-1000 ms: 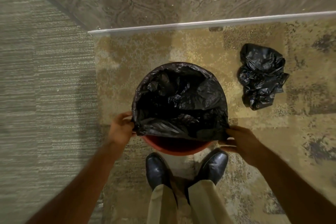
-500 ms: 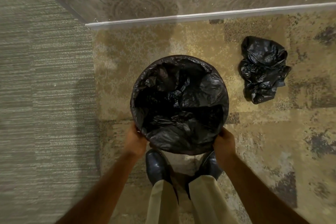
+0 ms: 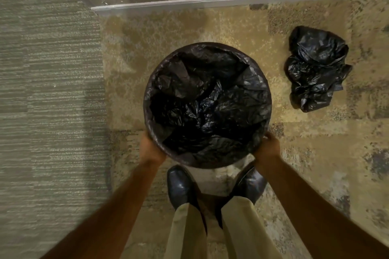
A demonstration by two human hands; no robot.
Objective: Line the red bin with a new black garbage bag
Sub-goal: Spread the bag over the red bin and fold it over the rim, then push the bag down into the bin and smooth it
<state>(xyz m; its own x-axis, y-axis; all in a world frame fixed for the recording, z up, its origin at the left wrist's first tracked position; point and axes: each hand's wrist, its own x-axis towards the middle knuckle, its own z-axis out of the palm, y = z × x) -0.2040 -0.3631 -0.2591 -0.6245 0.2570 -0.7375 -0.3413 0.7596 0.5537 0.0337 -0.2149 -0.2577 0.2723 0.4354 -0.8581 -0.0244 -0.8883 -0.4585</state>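
Note:
The round bin stands on the carpet right in front of my feet, seen from above. A black garbage bag (image 3: 207, 103) fills its inside and wraps over the whole rim, so no red of the bin shows. My left hand (image 3: 150, 149) grips the bag-covered rim at the near left. My right hand (image 3: 266, 148) grips it at the near right. The fingers of both hands curl around the rim's outside and are partly hidden under it.
A second, crumpled black bag (image 3: 315, 68) lies on the carpet to the bin's right. A wall with a white baseboard (image 3: 231, 0) runs behind the bin, and another wall (image 3: 42, 90) stands at the left. My black shoes (image 3: 181, 185) are just short of the bin.
The bag's near edge has been pulled down over the front rim, hiding the red that showed a second ago. Both hands moved down and inward along the rim.

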